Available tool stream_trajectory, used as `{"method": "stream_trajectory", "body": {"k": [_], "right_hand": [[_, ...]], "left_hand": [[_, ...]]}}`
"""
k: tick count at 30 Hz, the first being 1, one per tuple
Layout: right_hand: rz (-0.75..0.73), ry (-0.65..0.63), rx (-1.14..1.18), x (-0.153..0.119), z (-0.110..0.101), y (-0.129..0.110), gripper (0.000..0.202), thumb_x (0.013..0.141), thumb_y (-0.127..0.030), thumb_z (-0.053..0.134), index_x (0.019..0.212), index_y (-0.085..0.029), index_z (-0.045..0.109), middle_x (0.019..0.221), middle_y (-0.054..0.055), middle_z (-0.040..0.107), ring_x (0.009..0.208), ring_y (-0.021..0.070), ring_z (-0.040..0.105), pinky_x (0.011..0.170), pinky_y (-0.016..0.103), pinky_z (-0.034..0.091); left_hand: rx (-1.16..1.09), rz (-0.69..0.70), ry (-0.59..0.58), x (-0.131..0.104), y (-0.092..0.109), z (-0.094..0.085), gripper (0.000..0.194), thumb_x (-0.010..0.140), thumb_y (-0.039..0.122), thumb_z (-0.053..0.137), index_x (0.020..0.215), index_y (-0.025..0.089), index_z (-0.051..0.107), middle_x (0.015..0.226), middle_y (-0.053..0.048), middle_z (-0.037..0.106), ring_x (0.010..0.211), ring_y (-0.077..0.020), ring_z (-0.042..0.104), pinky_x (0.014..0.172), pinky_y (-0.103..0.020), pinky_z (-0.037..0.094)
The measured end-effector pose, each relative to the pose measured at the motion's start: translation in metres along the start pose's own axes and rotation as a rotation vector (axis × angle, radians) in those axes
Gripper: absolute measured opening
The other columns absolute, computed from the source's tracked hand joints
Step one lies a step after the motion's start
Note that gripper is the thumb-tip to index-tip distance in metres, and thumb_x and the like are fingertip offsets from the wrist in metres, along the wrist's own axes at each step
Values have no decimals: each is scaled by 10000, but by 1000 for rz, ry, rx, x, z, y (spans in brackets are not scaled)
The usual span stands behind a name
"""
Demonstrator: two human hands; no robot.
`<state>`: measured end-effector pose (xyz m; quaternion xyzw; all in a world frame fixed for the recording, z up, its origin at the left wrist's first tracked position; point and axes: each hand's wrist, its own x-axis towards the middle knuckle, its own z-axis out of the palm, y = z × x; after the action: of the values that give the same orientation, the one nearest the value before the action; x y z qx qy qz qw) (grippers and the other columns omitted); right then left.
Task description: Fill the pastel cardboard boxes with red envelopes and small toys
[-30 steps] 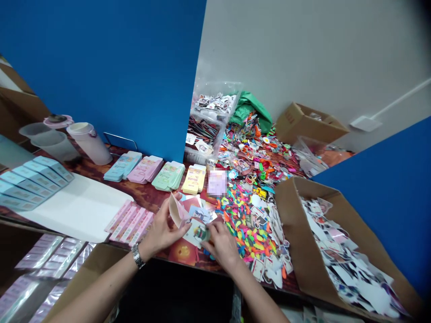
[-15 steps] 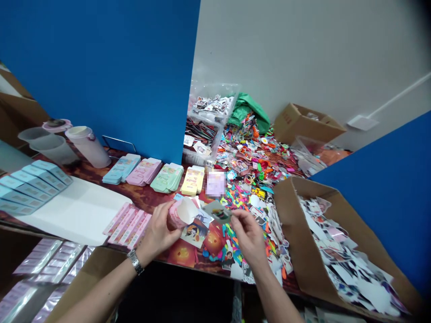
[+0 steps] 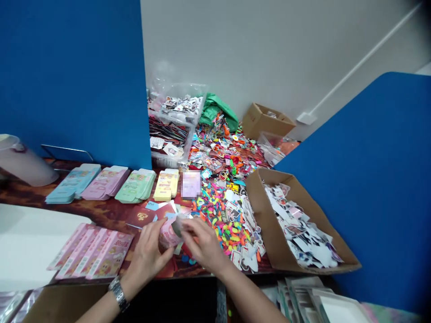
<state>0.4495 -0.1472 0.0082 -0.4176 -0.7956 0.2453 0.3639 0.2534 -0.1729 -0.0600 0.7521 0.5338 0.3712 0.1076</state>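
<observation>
My left hand (image 3: 147,248) is wrapped round a small pink printed box (image 3: 167,233) whose open end faces right. At that opening, my right hand (image 3: 201,242) pinches a dark card (image 3: 177,225), partly hidden by the fingers and the box. Below and behind the box lie a dark red printed sheet (image 3: 141,217) and other papers. Left of my left hand, several flat pink boxes (image 3: 112,255) rest in an overlapping row. Small colourful rubbery pieces (image 3: 229,231) spread out just beyond my right hand.
Stacks of blue (image 3: 72,184), purple (image 3: 104,183), green (image 3: 135,186) and yellow (image 3: 166,185) flat boxes line the table's back. A cardboard box (image 3: 259,211) of paper cutouts stands right. Clear bins (image 3: 186,152) stand behind. Blue partitions (image 3: 74,80) flank the table; a white sheet (image 3: 30,242) lies left.
My right hand has moved left, bringing the card to the pink box's opening. The left hand still grips the box. The view has turned right.
</observation>
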Motion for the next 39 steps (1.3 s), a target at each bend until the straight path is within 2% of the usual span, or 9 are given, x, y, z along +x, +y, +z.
{"method": "stream_trajectory", "body": {"k": [4, 7, 11, 15, 21, 25, 29, 33, 39], "right_hand": [[295, 166, -223, -9, -51, 56, 223, 969, -264, 464, 1097, -197, 633, 1018, 71, 665, 898, 177, 629, 792, 278, 494], [560, 106, -632, -25, -83, 101, 309, 898, -327, 572, 1155, -167, 634, 1067, 135, 653, 1005, 264, 595, 830, 346, 466], [680, 64, -743, -43, -94, 124, 232, 891, -296, 568, 1079, -192, 656, 1011, 124, 672, 1008, 268, 575, 809, 331, 437], [591, 47, -642, -43, -97, 109, 248, 961, -331, 454, 983, -190, 657, 987, 71, 671, 940, 198, 597, 802, 269, 428], [520, -254, -483, -44, -72, 93, 210, 875, -284, 606, 1073, -237, 656, 792, -21, 677, 722, 147, 619, 650, 210, 417], [548, -241, -554, -44, -56, 93, 84, 853, -194, 596, 860, -206, 680, 824, 31, 664, 791, 183, 618, 684, 241, 412], [462, -145, -468, -35, -70, 77, 126, 897, -257, 561, 857, -207, 671, 927, 45, 625, 871, 176, 603, 750, 249, 432], [360, -56, -243, -18, -77, 43, 159, 917, -293, 553, 831, -208, 657, 780, 5, 609, 732, 150, 576, 679, 237, 422], [223, -182, -185, -11, -32, 19, 115, 873, -143, 571, 892, -213, 660, 850, 7, 666, 790, 155, 620, 732, 240, 459]], "left_hand": [[4, -36, -1, 0, -8, 1, 634, 811, 330, 604, 1372, 179, 352, 1202, -141, 548, 1087, -298, 557, 910, -449, 497], [-8, -67, -28, -2, -11, 4, 633, 820, 371, 607, 1370, 187, 352, 1216, -138, 551, 1108, -298, 563, 926, -451, 498], [-16, -63, -61, -4, -7, 9, 648, 819, 401, 611, 1376, 196, 350, 1228, -139, 562, 1123, -304, 568, 945, -468, 494], [8, -29, -59, -2, -3, 10, 631, 824, 395, 607, 1363, 180, 360, 1208, -148, 578, 1099, -309, 585, 916, -472, 510], [16, -4, -73, -1, 1, 11, 631, 828, 376, 606, 1367, 169, 351, 1220, -154, 565, 1108, -306, 577, 919, -456, 510], [3, 16, -125, -2, 4, 16, 646, 839, 354, 600, 1394, 177, 321, 1253, -150, 540, 1142, -294, 549, 948, -437, 493], [20, 21, -142, -2, 4, 20, 661, 840, 319, 593, 1414, 169, 301, 1259, -157, 531, 1150, -304, 527, 976, -466, 467], [62, 29, -124, 3, 13, 28, 690, 807, 227, 584, 1430, 158, 296, 1227, -156, 540, 1112, -313, 525, 943, -476, 475], [14, 19, -121, 7, 30, 41, 735, 773, 180, 574, 1453, 175, 295, 1226, -140, 547, 1119, -307, 525, 940, -457, 485]]}}
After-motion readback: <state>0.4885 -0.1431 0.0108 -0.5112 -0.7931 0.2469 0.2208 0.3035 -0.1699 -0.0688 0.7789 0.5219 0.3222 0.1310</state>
